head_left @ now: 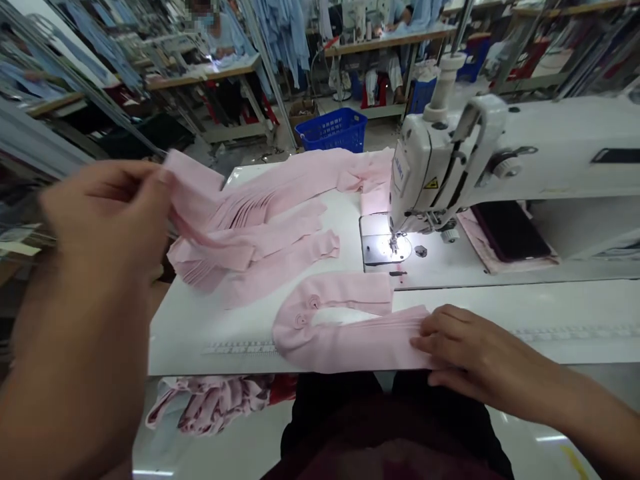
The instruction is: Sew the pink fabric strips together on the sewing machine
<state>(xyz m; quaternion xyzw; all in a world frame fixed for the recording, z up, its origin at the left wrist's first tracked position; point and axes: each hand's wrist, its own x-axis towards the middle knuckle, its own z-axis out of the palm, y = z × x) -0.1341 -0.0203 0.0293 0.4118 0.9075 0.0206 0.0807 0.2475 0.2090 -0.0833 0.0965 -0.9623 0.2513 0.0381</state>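
Observation:
My left hand (107, 213) is raised at the left and pinches the end of a pink fabric strip (195, 190), lifting it off a fanned stack of pink strips (260, 230) on the white sewing table (200, 333). My right hand (465, 350) lies flat, fingers together, on the near end of a curved stack of pink strips with buttons (340, 333) at the table's front edge. The white sewing machine (450, 160) stands at the right, its lit needle plate (387, 248) just beyond that curved stack.
A dark phone (510, 230) lies on pink cloth under the machine arm. Patterned pink fabric (215, 400) hangs below the table front. A blue basket (333, 130) sits on the floor behind. Other workers sit at benches with blue garments in the background.

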